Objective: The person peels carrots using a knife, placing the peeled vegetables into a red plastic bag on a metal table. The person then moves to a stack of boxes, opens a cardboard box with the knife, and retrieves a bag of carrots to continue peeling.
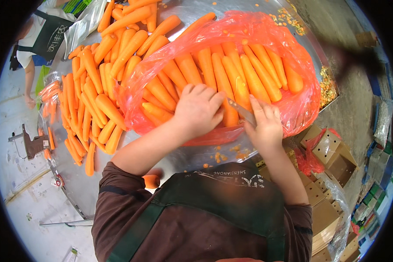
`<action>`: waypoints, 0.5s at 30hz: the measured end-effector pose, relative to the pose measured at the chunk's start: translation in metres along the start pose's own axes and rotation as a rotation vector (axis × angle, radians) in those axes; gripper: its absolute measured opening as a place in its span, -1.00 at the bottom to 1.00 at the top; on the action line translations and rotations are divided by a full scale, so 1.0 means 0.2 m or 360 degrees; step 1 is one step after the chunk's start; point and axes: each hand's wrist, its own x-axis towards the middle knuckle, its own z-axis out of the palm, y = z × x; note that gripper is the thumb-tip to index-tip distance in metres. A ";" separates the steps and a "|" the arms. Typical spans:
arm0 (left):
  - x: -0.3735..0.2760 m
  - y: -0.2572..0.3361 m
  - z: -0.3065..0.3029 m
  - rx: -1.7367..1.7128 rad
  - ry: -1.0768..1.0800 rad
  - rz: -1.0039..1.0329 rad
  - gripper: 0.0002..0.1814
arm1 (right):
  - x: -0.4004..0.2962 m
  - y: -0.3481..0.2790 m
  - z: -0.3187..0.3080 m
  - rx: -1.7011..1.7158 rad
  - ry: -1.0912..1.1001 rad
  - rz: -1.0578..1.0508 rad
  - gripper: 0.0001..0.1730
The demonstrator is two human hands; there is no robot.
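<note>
My right hand (265,122) grips a small knife (243,111), its blade pointing up and to the left over the carrots. Curled over the carrots, my left hand (199,106) has its fingertips against the side of one carrot (230,113); whether it grips that carrot is hidden. Both hands work inside the opening of a red plastic bag (298,113). Within the bag, several carrots (253,78) lie side by side, mostly pointing away from me.
A large pile of carrots (91,98) covers the left of the metal table (82,193). Trimmed carrot bits (327,85) lie along its right edge. Cardboard boxes (327,150) stand on the floor at right. Another person (39,36) stands at far left.
</note>
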 end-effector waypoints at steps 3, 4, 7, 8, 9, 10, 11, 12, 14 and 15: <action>-0.03 0.06 0.08 0.0089 0.0151 -0.0032 -0.39 | 0.01 -0.07 0.03 -0.0128 0.0002 -0.0030 -0.16; -0.04 0.07 0.09 0.0105 0.0170 -0.0061 -0.34 | 0.01 -0.08 0.03 -0.0163 -0.0027 -0.0030 -0.14; -0.01 0.13 0.09 0.0054 0.0145 -0.0194 -0.24 | 0.01 -0.04 0.09 -0.0076 0.0198 -0.0080 -0.19; 0.00 0.15 0.09 0.0002 0.0134 -0.0259 -0.22 | 0.00 -0.02 0.10 0.0299 0.0190 0.0186 -0.21; 0.00 0.17 0.09 -0.0051 0.0119 -0.0337 -0.20 | 0.00 -0.02 0.10 0.0679 0.0167 0.0447 -0.23; 0.01 0.19 0.09 -0.0104 0.0103 -0.0414 -0.18 | 0.00 -0.02 0.09 0.1059 0.0140 0.0708 -0.24; 0.02 0.23 0.10 -0.0203 0.0099 -0.0412 -0.18 | 0.00 -0.03 0.06 0.1749 0.0187 0.0900 -0.27; 0.04 0.26 0.10 -0.0307 0.0095 -0.0404 -0.19 | -0.01 -0.06 0.05 0.1570 0.0151 0.0782 -0.27; 0.05 0.31 0.13 -0.0346 0.0107 -0.0351 -0.24 | -0.08 -0.09 0.07 0.1219 0.0215 0.0456 -0.27; 0.05 0.29 0.14 -0.0370 0.0132 -0.0384 -0.26 | -0.11 -0.09 0.06 0.0931 0.0266 0.0289 -0.36</action>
